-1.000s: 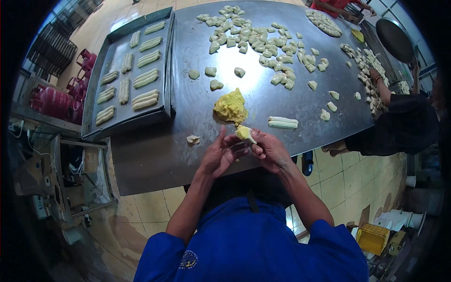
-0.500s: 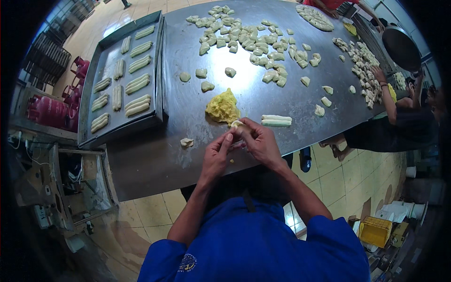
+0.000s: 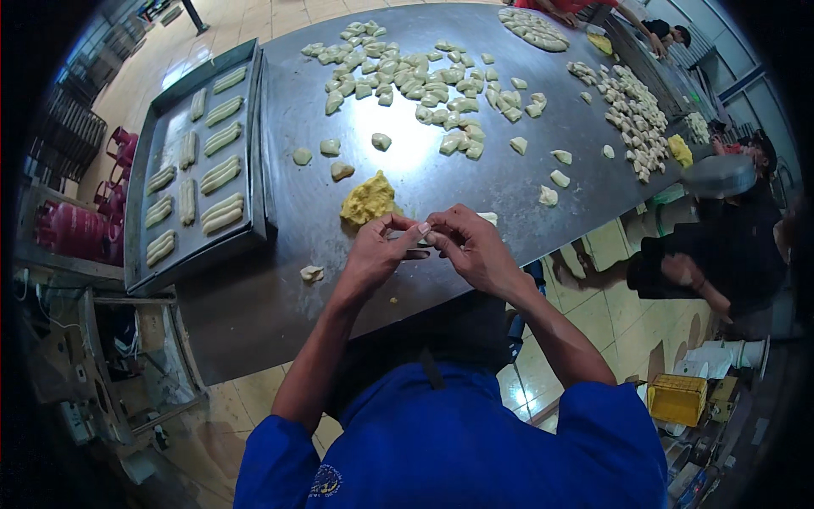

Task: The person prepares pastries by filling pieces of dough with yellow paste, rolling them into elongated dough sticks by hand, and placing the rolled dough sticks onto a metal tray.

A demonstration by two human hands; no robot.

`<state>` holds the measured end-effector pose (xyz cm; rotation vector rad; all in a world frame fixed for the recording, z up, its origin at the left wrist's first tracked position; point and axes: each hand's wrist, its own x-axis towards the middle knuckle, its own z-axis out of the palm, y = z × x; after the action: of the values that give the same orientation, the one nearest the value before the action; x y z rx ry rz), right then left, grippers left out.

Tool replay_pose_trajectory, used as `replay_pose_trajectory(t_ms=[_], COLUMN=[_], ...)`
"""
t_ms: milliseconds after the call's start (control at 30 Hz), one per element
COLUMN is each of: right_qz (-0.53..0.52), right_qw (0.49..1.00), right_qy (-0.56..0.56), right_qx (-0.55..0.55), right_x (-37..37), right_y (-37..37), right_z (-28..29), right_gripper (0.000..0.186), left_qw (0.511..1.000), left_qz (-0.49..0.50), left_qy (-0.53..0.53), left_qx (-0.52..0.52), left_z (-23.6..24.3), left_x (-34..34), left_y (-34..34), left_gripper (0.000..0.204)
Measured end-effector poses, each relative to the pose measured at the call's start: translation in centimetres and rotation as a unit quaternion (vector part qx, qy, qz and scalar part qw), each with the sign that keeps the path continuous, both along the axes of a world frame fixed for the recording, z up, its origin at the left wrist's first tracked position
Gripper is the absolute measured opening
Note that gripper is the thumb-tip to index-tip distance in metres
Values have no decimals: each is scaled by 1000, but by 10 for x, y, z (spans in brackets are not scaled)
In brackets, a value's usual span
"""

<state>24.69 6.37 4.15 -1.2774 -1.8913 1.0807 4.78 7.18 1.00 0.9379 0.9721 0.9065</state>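
Observation:
Close to the front edge of the steel table, my left hand and my right hand meet, fingertips pinching a small pale dough piece, mostly hidden by fingers. Just behind them lies a lumpy mound of yellow filling. A pale dough strip is partly hidden by my right hand. A single scrap of dough rests left of my hands, and several loose dough pieces are spread over the far part of the table.
A metal tray of shaped dough strips occupies the table's left. Pink gas cylinders stand beyond it. At the right, co-workers are beside piled dough pieces and a round pan. A yellow crate sits low right.
My hands have closed together over the piece that showed yellow filling a second ago. The view has shifted. At the right, the co-worker's pan has come down and that person's arm has moved lower.

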Motion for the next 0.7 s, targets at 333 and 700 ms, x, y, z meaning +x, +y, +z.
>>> replay_pose_trajectory(t_ms=[333,700], right_qz=[31,15], right_qw=[998,927], right_qy=[-43,-375], right_qx=[-28,8], right_x=[64,101], right_y=[60,149], right_z=[12,-95], right_gripper=[28,61], left_qw=[976,776], left_qz=[-197,-181], left_qy=[71,559], left_qx=[53,230], left_z=[12,-77], left_x=[30,75], left_y=[75,151], left_gripper=[44,53])
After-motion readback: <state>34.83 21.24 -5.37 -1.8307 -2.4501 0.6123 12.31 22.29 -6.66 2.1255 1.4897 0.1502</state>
